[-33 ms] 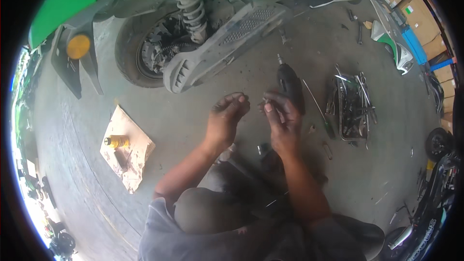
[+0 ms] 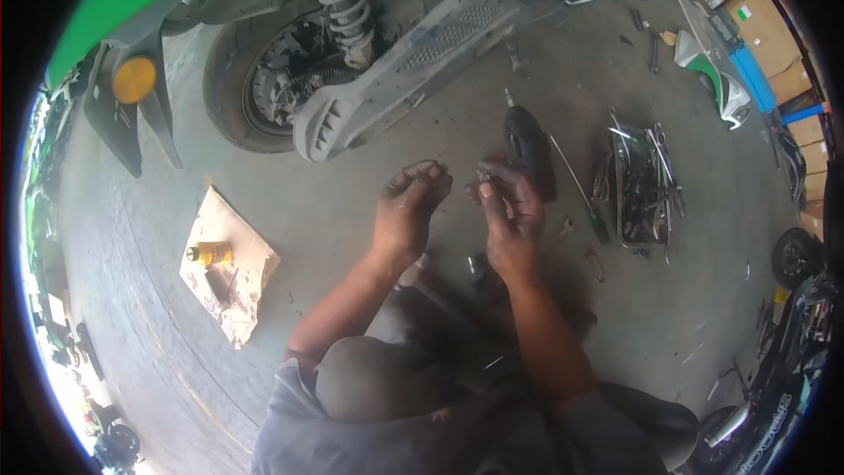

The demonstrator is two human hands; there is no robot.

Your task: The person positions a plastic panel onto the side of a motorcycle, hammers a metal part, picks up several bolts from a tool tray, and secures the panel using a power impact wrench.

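Observation:
Both my hands are raised in front of me, fingers darkened with grime and a short gap between them. My left hand is closed in a pinch, thumb against the fingers; whatever lies between them is too small or hidden to name. In my right hand, thumb and fingertips pinch a small shiny piece whose kind I cannot make out. A black power driver with a metal bit lies on the floor just beyond my right hand. To its right is a long screwdriver with a dark green handle.
Ahead stand a wheel, a coil-spring shock absorber and a grey swingarm cover under green bodywork. A tool tray full of wrenches lies right. Cardboard with a yellow bottle lies left. Another motorbike stands far right.
The whole view has shifted slightly, with the scene sitting a little higher and farther left. Both hands keep the same pinched pose.

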